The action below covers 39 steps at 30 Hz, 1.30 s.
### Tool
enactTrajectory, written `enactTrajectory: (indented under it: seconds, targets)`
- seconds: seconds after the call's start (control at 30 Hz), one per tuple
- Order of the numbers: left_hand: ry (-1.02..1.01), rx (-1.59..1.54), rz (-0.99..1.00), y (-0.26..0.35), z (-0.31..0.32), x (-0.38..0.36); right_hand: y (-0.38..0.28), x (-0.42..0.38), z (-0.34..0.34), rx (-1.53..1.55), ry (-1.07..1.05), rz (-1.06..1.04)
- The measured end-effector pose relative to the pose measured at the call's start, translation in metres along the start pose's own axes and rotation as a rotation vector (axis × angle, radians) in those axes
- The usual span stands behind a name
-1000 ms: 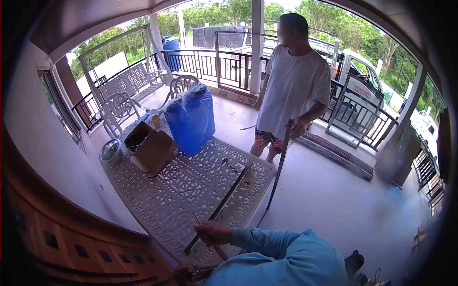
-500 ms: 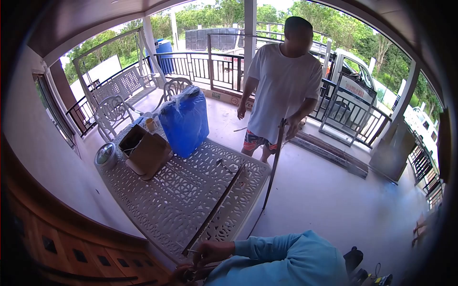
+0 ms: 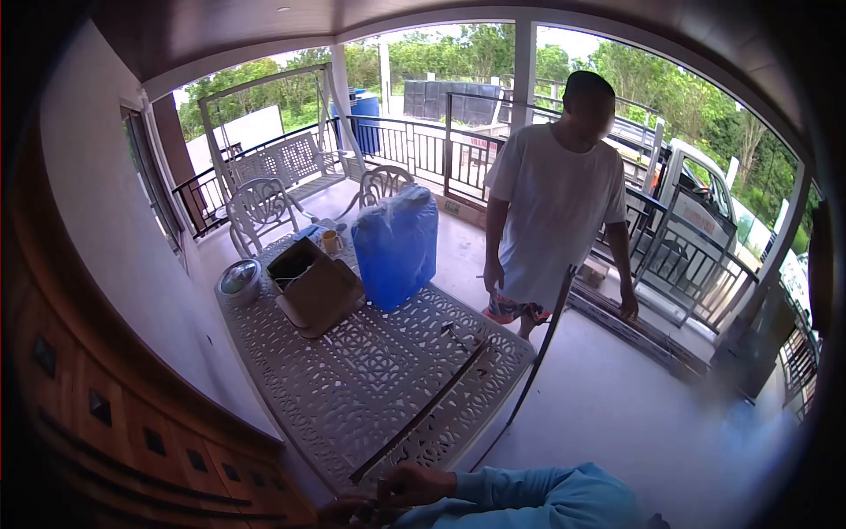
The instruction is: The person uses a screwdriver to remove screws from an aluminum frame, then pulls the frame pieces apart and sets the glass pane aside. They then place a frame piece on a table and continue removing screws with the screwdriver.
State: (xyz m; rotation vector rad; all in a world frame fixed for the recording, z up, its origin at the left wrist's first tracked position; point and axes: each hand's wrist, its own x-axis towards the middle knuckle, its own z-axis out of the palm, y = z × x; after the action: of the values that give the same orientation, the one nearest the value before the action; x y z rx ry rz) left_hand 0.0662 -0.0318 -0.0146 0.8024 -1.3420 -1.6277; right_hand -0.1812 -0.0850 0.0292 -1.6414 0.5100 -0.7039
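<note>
My right hand (image 3: 419,485), at the end of a teal sleeve (image 3: 546,498), is closed in a pinch at the bottom edge of the view. What its fingers hold is too small and dark to make out. My left hand (image 3: 348,510) is close beside it, in shadow and partly cut off, its fingers bent. Just beyond my hands is the near end of a long dark strip (image 3: 423,413), lying across the patterned metal table (image 3: 352,414). A second dark strip (image 3: 548,339) stands tilted at the table's right edge, with a thin line running down from it.
A co-worker in a white shirt (image 3: 555,212) stands past the table. On the table are a blue plastic-wrapped bundle (image 3: 397,251), an open cardboard box (image 3: 322,295), a yellow mug (image 3: 331,242) and a round lidded container (image 3: 240,280). Long boards (image 3: 643,326) lie by the railing.
The view has shifted, so the scene sits further right and lower. The co-worker's hand has left the upright strip and hangs lower to the right. My hands stay together.
</note>
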Motion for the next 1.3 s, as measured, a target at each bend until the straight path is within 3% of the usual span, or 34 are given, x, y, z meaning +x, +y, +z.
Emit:
enactTrajectory:
  seconds: [0.17, 0.27, 0.4, 0.53, 0.57, 0.63, 0.67, 0.83, 1.03, 1.2, 1.3]
  targets:
    - [0.085, 0.093, -0.009, 0.016, 0.012, 0.004, 0.015, -0.003, 0.006, 0.031, 0.057, 0.040]
    - [0.099, 0.169, -0.016, 0.015, 0.011, 0.006, 0.060, -0.005, 0.000, -0.242, -0.078, -0.036]
    - [0.071, 0.291, -0.015, 0.014, 0.009, 0.007, 0.032, 0.000, 0.001, -0.111, 0.021, -0.086]
    - [0.051, 0.476, 0.039, 0.017, 0.010, 0.009, 0.035, 0.002, -0.001, -0.270, -0.030, -0.111]
    - [0.039, 0.493, 0.094, 0.016, 0.009, 0.009, 0.030, 0.004, -0.003, -0.161, -0.048, -0.140]
    - [0.013, 0.526, 0.206, 0.015, 0.007, 0.012, 0.032, 0.002, 0.002, 0.051, -0.038, -0.018]
    - [-0.003, 0.484, 0.151, 0.016, 0.007, 0.012, 0.032, 0.001, 0.004, 0.156, -0.031, 0.043]
    - [0.041, 0.408, 0.005, 0.028, 0.016, 0.010, 0.033, -0.001, 0.007, 0.233, -0.014, 0.281]
    - [-0.011, 0.540, 0.059, 0.030, 0.012, 0.011, 0.046, -0.001, 0.013, 0.200, -0.021, 0.425]
    - [-0.012, 0.236, 0.002, 0.034, 0.019, 0.011, 0.056, 0.000, 0.007, 0.175, -0.028, 0.465]
    - [0.049, 0.025, -0.065, 0.018, 0.012, 0.003, 0.045, -0.008, 0.015, 0.290, 0.043, 0.355]
